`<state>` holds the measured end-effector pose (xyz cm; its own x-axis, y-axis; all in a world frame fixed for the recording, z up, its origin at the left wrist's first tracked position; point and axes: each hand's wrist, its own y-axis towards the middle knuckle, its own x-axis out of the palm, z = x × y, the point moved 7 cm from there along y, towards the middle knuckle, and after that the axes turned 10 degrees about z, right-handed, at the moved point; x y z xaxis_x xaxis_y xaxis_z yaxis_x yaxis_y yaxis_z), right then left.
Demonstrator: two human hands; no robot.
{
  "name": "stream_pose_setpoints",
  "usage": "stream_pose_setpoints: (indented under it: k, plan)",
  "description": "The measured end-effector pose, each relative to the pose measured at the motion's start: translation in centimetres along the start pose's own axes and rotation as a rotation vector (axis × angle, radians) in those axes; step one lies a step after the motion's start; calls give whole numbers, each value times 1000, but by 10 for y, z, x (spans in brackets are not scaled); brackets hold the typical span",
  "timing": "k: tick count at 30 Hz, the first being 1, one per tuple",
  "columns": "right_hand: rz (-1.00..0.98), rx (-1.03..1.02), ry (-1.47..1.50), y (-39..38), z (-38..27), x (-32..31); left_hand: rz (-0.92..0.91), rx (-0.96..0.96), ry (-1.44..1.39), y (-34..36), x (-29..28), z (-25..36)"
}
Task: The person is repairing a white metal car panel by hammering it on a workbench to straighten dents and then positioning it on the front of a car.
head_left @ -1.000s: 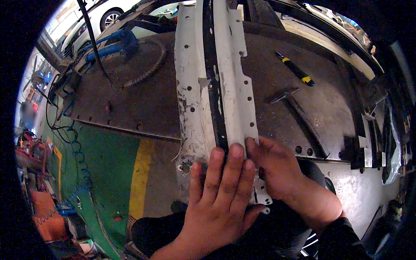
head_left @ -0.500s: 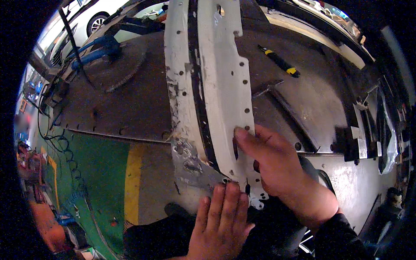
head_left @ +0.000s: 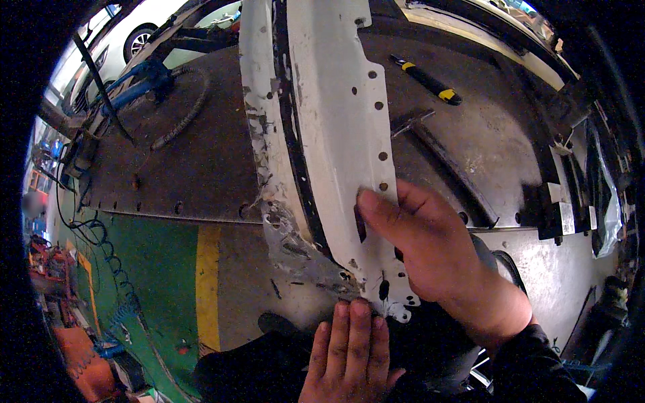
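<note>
A long white sheet-metal car body panel (head_left: 329,134) stretches from the far top of the view toward me. A black strip runs along it, holes line its right edge, and its lower left corner is torn and crumpled. My right hand (head_left: 437,248) grips the right edge near the close end, thumb on top and fingers partly hidden behind the edge. At the near end lies my left hand (head_left: 353,356), fingers stretched out and close together. Its fingertips touch or almost touch the panel's lower edge.
Beneath the panel is a dark metal workbench (head_left: 201,161). On its right lie a yellow-and-black utility knife (head_left: 430,82) and a hammer (head_left: 447,168). A blue clamp-like tool (head_left: 138,87) sits at the far left. A coiled air hose (head_left: 114,262) hangs over the green floor (head_left: 151,269).
The panel's far part has swung slightly left in view, and the bench tools appear a little higher. My left hand has slid slightly down, away from the panel; the right keeps its grip.
</note>
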<state>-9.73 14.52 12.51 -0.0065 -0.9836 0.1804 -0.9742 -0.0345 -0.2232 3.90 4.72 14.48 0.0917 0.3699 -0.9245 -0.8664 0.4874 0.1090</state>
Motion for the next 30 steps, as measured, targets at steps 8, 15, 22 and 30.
stream_pose_setpoints:
  k: [8,15,22,30]
  plan:
    - [16,176,259,-1,3,1,40,164,155,-6,-4,6]
    - [27,112,146,2,2,-2,432,162,-127,2,-19,-10]
    - [26,-230,-64,-6,-11,10,364,-55,-278,16,-17,-38]
    - [-18,-696,-455,-40,-40,35,215,-450,-1638,13,-13,-65]
